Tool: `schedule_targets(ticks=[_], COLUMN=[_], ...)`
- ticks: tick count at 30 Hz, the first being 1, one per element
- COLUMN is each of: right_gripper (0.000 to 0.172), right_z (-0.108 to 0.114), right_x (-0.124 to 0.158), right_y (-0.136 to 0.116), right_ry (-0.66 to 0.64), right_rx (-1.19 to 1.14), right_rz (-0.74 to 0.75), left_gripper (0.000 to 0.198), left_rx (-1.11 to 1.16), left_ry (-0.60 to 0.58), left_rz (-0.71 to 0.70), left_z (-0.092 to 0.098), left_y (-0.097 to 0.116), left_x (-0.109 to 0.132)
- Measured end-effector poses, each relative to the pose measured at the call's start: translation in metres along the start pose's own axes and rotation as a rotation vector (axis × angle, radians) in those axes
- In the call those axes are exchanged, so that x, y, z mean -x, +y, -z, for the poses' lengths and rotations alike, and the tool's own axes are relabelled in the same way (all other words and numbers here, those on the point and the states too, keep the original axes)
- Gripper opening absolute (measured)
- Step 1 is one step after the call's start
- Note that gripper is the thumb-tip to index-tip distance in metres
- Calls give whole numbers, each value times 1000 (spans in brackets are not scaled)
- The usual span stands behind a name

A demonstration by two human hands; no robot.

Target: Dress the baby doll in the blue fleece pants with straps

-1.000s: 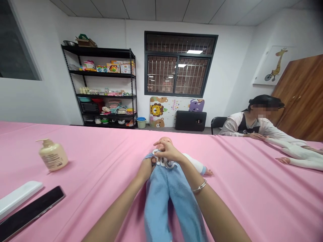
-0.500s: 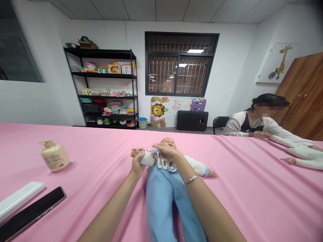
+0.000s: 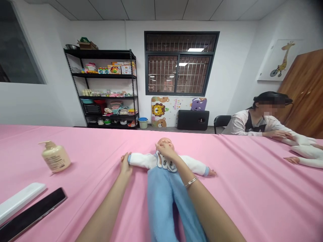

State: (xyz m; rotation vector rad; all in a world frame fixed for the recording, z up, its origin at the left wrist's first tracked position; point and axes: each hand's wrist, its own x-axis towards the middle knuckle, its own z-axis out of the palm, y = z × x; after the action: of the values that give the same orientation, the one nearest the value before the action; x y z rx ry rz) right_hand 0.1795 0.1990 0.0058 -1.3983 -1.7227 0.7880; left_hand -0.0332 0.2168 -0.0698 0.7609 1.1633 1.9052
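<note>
A baby doll point(image 3: 161, 174) in a white top and light blue trousers lies on its back on the pink table cover point(image 3: 242, 195), head away from me. My left hand point(image 3: 125, 165) holds the doll's small hand, stretched out to the left. My right hand point(image 3: 166, 152) rests on the doll's chest just below its chin, fingers curled and pressed down; a silver bracelet sits on that wrist. The doll's other arm lies stretched out to the right.
A cream pump bottle point(image 3: 54, 157) stands at the left. A black phone point(image 3: 30, 213) and a white flat case point(image 3: 20, 199) lie near the left front edge. At the right another person point(image 3: 259, 117) sits with a second doll point(image 3: 302, 151). Shelves point(image 3: 103, 87) stand at the back wall.
My left hand has drawn the doll's arm from its chest out to the left until it lies straight. My right hand has stayed on the chest.
</note>
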Motion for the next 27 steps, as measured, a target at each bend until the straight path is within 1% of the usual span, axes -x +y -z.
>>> schedule_targets(ticks=[2,4,6,8,9,11,14,16,17,18,20,21,23,24,26,27], right_gripper=[29,23,27,33,34,33,30,30,31,32,32,32,37,40,44,44], right_z=[16,30,40,42,41,35,22,17,17,19,30,39,59,69,82,84], right_x=[4,8,15,22,26,34,48,58,63,69,79,83,89,91,92,91], right_y=[-5,-8,-7,-3,-1,4,10,13,15,16,20,25,38,48,71,83], right_ry=[1,44,69,21,-18,-77,-68,-73,-99,-129,-139,-110,-62,-74,-133,-98], right_rx=[60,138,211,259,282,325,332,288,250,204,130,116,114,104,19,-39], right_rz=[48,84,69,22,12,3,14,88,158,231,318,307,195,131,49,28], left_gripper=[18,20,28,32,32,29,26,28,30,31,35,37,46,49,48,45], left_rx=[-77,-168,-255,-406,-497,-658,-754,-809,-845,-883,-953,-980,-1022,-1040,-1077,-1093], left_ry=[39,80,93,36,-25,-199,-521,-717,-787,-828,-856,-862,-866,-853,-775,-718], left_rz=[-10,-61,-139,-285,-373,-537,-676,-749,-778,-797,-801,-787,-748,-732,-717,-717], left_z=[9,16,18,14,10,-1,-18,-23,-24,-24,-21,-18,-13,-10,-7,-6], left_y=[-8,-9,-7,-2,0,3,5,4,3,2,1,0,-2,-4,-8,-11], left_x=[-4,-4,-2,5,11,23,43,54,57,59,59,57,52,49,44,41])
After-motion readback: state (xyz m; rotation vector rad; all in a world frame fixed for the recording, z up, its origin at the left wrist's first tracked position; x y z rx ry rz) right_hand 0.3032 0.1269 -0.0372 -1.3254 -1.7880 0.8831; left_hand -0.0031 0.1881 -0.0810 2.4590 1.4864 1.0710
